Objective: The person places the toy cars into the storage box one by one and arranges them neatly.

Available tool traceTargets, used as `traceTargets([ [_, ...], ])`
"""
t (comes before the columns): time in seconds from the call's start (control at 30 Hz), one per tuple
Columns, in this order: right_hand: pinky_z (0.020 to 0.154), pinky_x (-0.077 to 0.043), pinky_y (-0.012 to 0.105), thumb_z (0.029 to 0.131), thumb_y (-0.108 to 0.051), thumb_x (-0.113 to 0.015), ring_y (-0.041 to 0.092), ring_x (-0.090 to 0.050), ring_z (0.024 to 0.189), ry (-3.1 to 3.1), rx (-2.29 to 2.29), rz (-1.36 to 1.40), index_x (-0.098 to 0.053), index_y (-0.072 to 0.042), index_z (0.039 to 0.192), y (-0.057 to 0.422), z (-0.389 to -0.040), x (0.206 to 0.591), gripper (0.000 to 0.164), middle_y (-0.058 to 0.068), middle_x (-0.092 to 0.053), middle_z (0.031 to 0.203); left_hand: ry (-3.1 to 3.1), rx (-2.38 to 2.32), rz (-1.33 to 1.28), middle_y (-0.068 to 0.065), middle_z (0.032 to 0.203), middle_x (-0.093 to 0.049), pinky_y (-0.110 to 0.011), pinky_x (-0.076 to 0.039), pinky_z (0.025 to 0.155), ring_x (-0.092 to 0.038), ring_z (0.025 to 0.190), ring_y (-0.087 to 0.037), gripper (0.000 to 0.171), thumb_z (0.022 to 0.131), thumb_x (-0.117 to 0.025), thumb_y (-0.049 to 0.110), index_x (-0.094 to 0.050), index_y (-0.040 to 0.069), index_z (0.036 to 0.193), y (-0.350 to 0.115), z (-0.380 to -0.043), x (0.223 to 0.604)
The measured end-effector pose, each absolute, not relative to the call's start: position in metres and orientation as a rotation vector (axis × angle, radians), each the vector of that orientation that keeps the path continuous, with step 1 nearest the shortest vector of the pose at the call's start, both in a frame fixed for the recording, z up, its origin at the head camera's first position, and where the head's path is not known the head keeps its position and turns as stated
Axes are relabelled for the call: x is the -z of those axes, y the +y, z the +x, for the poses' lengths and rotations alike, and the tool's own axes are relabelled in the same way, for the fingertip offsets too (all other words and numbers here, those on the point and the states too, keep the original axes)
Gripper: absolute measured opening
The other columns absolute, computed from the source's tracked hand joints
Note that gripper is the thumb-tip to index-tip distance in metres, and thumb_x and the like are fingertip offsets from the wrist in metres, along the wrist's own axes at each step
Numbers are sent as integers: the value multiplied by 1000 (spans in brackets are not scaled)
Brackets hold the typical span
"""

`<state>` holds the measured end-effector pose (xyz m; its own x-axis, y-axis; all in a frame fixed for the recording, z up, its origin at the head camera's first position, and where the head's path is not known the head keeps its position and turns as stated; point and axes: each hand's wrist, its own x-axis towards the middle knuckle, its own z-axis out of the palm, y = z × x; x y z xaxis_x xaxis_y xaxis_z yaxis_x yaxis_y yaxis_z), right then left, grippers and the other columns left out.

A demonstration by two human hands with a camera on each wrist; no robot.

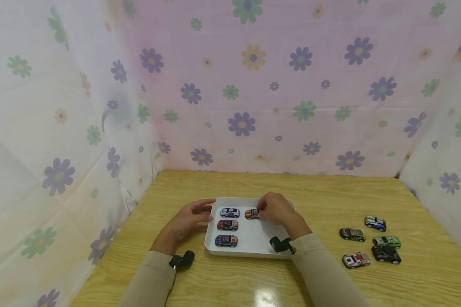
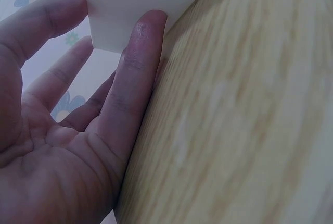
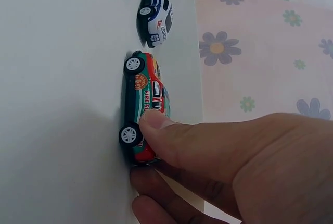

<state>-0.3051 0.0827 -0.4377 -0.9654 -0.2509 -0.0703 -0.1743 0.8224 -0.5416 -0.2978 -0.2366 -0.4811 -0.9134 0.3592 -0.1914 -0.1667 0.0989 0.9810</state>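
My right hand (image 1: 278,208) pinches a red and green toy car (image 3: 147,94) between thumb and fingers, at the back middle of the white tray (image 1: 253,238). The car's wheels are right at the tray floor. Left of it, three toy cars form a column: a white and blue one (image 1: 229,212), a red one (image 1: 227,225) and a dark blue one (image 1: 226,241). My left hand (image 1: 185,221) is at the tray's left side, its fingers extended. In the left wrist view, fingertips (image 2: 151,23) touch the tray's outer wall.
Several toy cars lie on the wooden table (image 1: 315,281) to the right of the tray, among them a green one (image 1: 386,241), a black one (image 1: 386,254) and a white and red one (image 1: 356,260). A flowered cloth (image 1: 269,140) hangs behind and at both sides.
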Motion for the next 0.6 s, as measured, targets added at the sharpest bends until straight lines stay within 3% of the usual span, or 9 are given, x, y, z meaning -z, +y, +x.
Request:
traceTargets([
  [0.6,87,-57,41,87,-10,-84,16,-65,90,2862,832,-304,-81,-16,97,85,-305,436,13,-3,-75,96,2001,-1873,169,-18,153,-50,-49,-62,90,-61,126,-31,65,93,-74,5,-51,19,153,-236,-299,481],
])
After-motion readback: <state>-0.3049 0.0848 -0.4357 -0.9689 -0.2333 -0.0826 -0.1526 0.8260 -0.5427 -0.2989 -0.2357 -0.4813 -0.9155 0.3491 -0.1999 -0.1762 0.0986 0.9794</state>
